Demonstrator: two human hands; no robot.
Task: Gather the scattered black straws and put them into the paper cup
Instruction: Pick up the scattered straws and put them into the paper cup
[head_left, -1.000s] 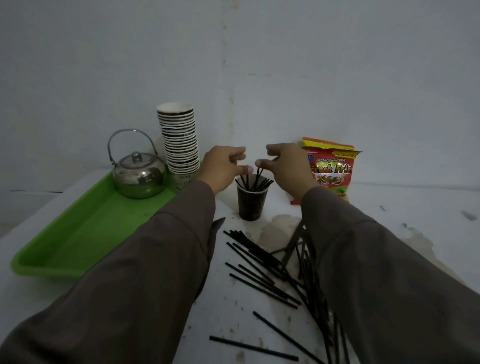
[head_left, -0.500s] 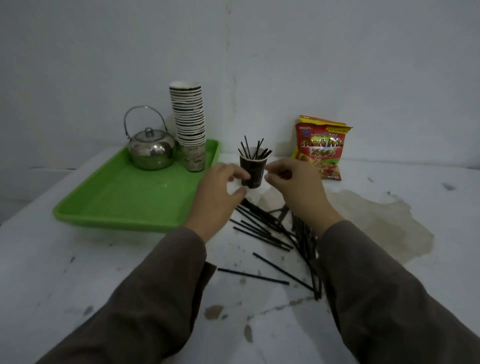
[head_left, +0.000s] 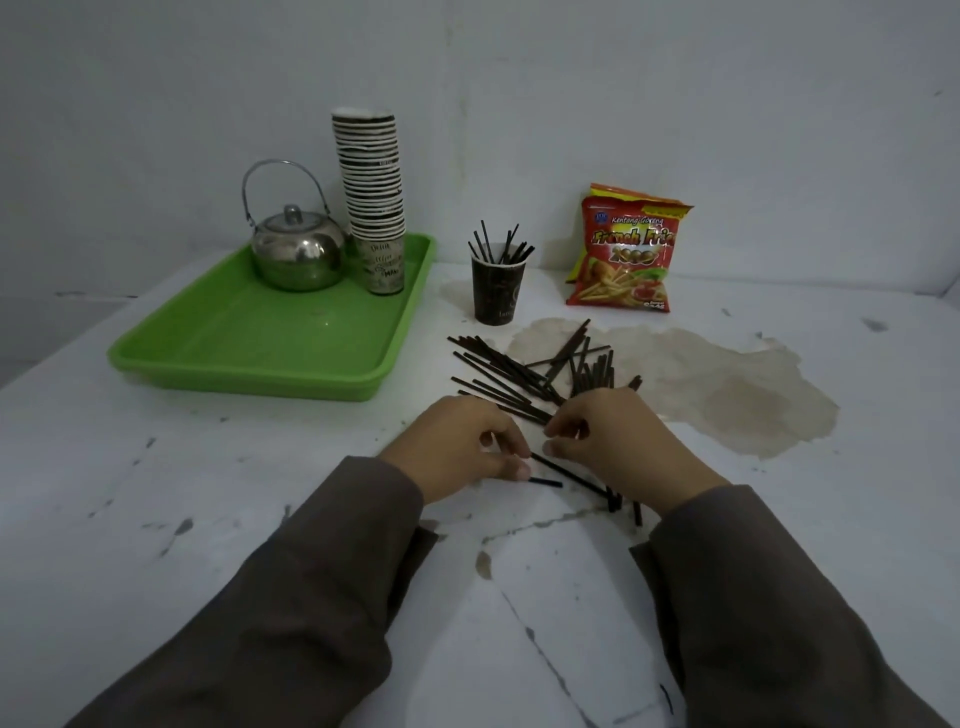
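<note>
Left hand (head_left: 460, 447), fingers curled, pinches 1 near straw (head_left: 566, 472); right hand (head_left: 610, 441), fingers curled over the scattered straws (head_left: 514, 374), grasp indeterminate. Paper cup (head_left: 496, 293) stands far.

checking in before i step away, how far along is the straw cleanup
Partly done. Several straws already stand in the paper cup. Both hands are down at the nearest loose straws: the left hand pinches one, the right hand curls over others. Most of the scattered straws lie on the table uncollected.

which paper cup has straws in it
The dark paper cup standing alone on the table, right of the green tray. The stack of cups on the tray holds none.
</note>
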